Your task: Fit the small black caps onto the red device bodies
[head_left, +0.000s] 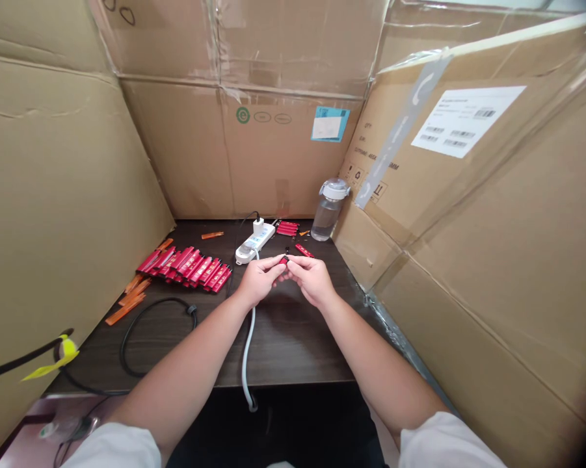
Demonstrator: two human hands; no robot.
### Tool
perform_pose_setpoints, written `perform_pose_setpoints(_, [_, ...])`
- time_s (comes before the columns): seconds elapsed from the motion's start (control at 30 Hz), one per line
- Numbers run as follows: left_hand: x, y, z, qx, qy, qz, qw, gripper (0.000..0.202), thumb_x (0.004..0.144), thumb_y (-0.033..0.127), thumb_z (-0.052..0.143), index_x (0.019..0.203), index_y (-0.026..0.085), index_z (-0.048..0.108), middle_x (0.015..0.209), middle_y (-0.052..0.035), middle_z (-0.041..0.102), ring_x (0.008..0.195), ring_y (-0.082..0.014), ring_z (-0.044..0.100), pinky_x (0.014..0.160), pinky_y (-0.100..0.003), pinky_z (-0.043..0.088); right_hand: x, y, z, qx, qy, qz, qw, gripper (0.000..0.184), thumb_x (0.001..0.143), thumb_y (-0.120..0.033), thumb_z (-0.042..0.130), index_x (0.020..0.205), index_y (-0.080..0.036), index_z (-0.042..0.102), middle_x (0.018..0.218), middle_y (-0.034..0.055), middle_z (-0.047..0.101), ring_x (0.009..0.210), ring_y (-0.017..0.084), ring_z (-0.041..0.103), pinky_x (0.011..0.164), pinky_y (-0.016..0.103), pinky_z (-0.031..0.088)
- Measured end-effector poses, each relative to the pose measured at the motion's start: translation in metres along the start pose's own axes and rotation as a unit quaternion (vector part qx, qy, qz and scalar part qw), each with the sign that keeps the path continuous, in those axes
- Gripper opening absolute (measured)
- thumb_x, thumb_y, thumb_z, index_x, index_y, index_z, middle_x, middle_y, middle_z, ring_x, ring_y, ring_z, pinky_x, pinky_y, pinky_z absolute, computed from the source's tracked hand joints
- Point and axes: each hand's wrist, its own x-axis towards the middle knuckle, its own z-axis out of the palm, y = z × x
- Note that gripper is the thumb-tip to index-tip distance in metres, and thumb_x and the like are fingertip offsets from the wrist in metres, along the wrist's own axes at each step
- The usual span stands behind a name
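Observation:
Near the middle of the table, my left hand (259,281) and my right hand (313,278) meet with fingertips pinched on one small red piece with a black end (283,260). Most of that piece is hidden by the fingers, so its exact kind does not show. Just beyond my right hand lies a slim red piece with light markings (304,250). A large pile of similar red, black-ended pieces (188,266) rests to the left of my left hand. Farther back, a small row of red pieces (287,228) lies near the power strip.
A white power strip (246,252) with a plugged-in adapter stands behind my hands, its white cable (246,364) running to the front edge. Orange strips (125,308) and a black cable (127,338) lie left. A water bottle (328,211) stands back right. Cardboard walls (283,156) enclose the table.

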Motion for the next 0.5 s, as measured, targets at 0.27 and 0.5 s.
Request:
perform_pose_setpoints(0.27, [-0.0029, 0.0007, 0.0002, -0.012, -0.027, -0.012, 1.000, 0.038, 0.075, 0.039, 0.066, 0.101, 0.012, 0.070, 0.059, 0.0001, 0.058, 0.051, -0.0077, 0.049, 0.044, -0.020, 0.039, -0.0033, -0.0014, 0.0032, -0.038, 0.017, -0.022, 0.999, 0.025, 0.062, -0.033, 0.078, 0.075, -0.013, 0.070, 0.059, 0.0016, 0.065, 0.048, 0.011, 0.056, 0.052, 0.028, 0.049])
perform_pose_setpoints(0.5, [-0.0038, 0.0031, 0.0011, 0.088, -0.041, 0.074, 0.992, 0.027, 0.081, 0.037, 0.058, 0.082, 0.012, 0.070, 0.066, -0.0022, 0.061, 0.051, -0.0077, 0.050, 0.045, -0.021, 0.041, -0.0041, 0.0037, 0.0019, -0.096, 0.030, -0.045, 0.994, 0.025, 0.065, -0.038, 0.074, 0.066, -0.014, 0.066, 0.051, -0.0002, 0.060, 0.045, 0.012, 0.055, 0.048, 0.025, 0.046])
